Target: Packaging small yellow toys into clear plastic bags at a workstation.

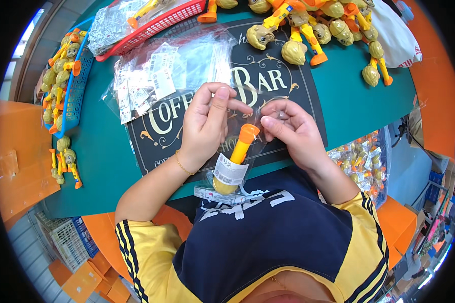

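Observation:
A clear plastic bag point(255, 113) hangs between my two hands in front of my chest. Inside it a yellow toy figure point(240, 151) stands head down, its orange flared end toward the bag's top. A white barcode label point(229, 170) covers part of the figure, and a folded printed slip point(220, 195) shows at the bottom. My left hand point(210, 116) is closed on the bag's upper left side, thumb against the fingers. On the upper right side, my right hand point(293, 126) pinches the film between thumb and fingertips. Glare blurs the bag's edges.
Flat clear bags with printed slips point(162, 76) lie on a black lettered mat point(303, 96). Behind them is a red basket point(159, 28). Figures fill a blue basket point(78, 96) at left; more figures point(298, 30) pile up at the far right. A sack of packed figures point(364, 156) sits right.

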The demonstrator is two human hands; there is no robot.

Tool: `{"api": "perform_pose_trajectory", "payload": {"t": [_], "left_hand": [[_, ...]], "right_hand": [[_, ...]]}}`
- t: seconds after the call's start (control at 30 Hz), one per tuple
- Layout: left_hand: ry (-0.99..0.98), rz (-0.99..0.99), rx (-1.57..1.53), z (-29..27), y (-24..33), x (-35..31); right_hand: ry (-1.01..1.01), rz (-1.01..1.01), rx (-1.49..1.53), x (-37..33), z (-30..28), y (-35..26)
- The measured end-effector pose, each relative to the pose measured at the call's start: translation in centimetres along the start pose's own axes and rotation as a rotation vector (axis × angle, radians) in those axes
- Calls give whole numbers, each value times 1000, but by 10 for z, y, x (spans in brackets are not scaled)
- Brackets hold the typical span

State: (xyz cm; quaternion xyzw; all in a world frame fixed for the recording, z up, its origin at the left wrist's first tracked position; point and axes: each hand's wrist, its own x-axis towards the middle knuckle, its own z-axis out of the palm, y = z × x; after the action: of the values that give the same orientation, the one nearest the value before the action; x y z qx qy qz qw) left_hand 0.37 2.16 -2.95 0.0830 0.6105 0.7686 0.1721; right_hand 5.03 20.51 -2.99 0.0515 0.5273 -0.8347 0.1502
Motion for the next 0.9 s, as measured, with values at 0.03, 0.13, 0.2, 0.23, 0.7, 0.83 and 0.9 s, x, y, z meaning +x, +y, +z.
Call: {"api": "perform_pose_trajectory", "payload": {"t": [0.03,0.13,0.2,0.23,0.7,0.83,0.9], "left_hand": [[-5,-8,-3,-1,1,0],[-31,-30,7,-3,6,2],[-32,-98,57,-3,12,3],[-31,-164,109,-3,14,3],[-152,-227,79,-23,16,15],[-186,-274,21,-30,16,18],[-234,-288,-63,-35,13,19]], "right_hand": [[1,17,4,1,-1,0],[28,-21,31,0,-1,2],[24,-16,28,1,-2,0],[18,-13,26,1,-2,-1],[68,-64,12,-1,-13,1],[69,-115,-59,-1,-9,-3],[45,-150,-119,0,-11,-3]]}}
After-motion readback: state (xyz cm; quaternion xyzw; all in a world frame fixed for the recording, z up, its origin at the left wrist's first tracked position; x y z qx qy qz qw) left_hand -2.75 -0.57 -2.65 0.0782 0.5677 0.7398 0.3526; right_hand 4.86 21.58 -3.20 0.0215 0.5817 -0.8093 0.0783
